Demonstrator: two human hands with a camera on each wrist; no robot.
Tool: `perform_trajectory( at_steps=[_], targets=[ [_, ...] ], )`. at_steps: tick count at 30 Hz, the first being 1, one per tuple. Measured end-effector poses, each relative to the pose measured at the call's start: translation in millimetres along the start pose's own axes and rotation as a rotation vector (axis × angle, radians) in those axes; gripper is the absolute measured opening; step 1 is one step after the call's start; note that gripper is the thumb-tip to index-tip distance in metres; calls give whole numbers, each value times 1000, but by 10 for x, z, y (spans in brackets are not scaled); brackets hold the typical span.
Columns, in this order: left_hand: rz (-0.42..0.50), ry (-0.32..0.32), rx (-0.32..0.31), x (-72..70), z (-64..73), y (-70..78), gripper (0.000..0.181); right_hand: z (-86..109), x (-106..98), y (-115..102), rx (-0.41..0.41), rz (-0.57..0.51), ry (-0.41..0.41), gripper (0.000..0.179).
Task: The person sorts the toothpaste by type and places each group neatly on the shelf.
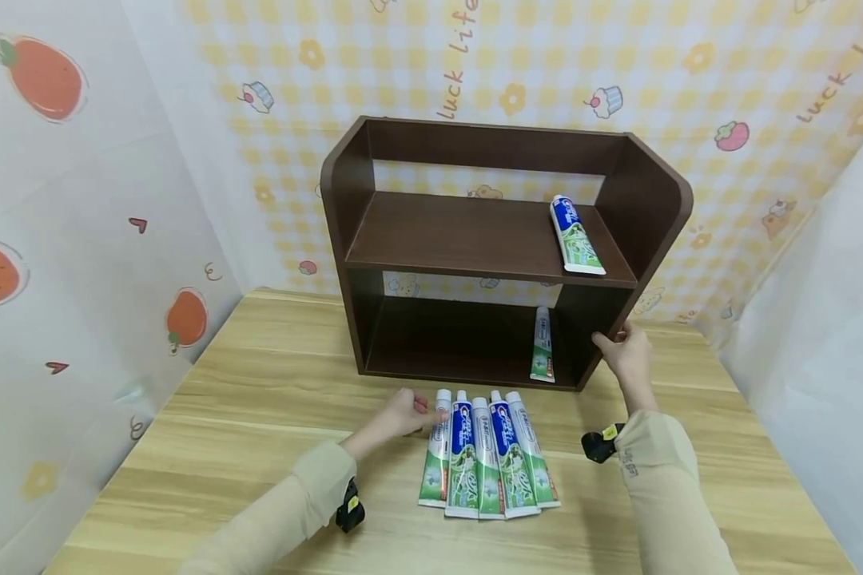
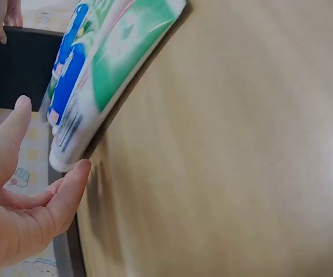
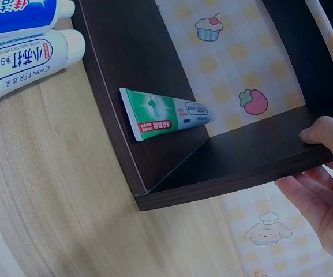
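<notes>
My left hand [image 1: 401, 414] is beside the cap end of the leftmost green-and-white toothpaste tube [image 1: 435, 459] in the row. In the left wrist view, the thumb and fingers [image 2: 68, 193] are spread with nothing between them; a fingertip is at the tube's cap, though contact is unclear. My right hand [image 1: 629, 355] grips the right side panel of the dark brown two-tier shelf [image 1: 475, 275], thumb inside and fingers outside. One green-and-white toothpaste tube [image 3: 166, 113] lies on the lower tier at the right. Above it, a blue-and-green toothpaste tube [image 1: 577, 235] lies on the upper tier.
Several more toothpaste tubes [image 1: 514, 463] lie side by side on the wooden table [image 1: 273, 359], in front of the shelf, caps towards it. A checked patterned backdrop [image 1: 259, 160] stands behind, with white patterned sheeting [image 1: 101, 208] at the left.
</notes>
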State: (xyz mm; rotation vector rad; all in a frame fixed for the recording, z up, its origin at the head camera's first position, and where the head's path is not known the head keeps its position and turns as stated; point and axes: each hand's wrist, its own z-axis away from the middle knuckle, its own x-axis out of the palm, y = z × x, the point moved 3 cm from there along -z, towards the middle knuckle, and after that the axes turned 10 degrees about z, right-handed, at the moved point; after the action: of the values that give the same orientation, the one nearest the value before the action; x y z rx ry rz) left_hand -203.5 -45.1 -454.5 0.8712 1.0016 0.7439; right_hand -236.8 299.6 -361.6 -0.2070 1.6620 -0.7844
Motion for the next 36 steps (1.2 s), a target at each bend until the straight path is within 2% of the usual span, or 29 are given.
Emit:
perform_trajectory(
  at_steps=[5, 13, 18, 25, 36],
  targets=[
    [55, -48, 19, 93, 65, -70, 54, 5, 12, 19, 1, 7, -1, 31],
    [30, -64, 48, 187, 97, -77, 59, 6, 18, 9, -14, 10, 28, 27],
    [21, -58, 27, 205, 97, -68, 47, 16, 27, 7, -10, 5, 23, 27],
    [-36, -104, 35, 227, 107, 2, 23, 18, 11, 22, -9, 7, 34, 28],
    [-46, -100, -24, 235, 130, 42, 17, 0, 29, 23, -10, 27, 48, 29]
  ],
)
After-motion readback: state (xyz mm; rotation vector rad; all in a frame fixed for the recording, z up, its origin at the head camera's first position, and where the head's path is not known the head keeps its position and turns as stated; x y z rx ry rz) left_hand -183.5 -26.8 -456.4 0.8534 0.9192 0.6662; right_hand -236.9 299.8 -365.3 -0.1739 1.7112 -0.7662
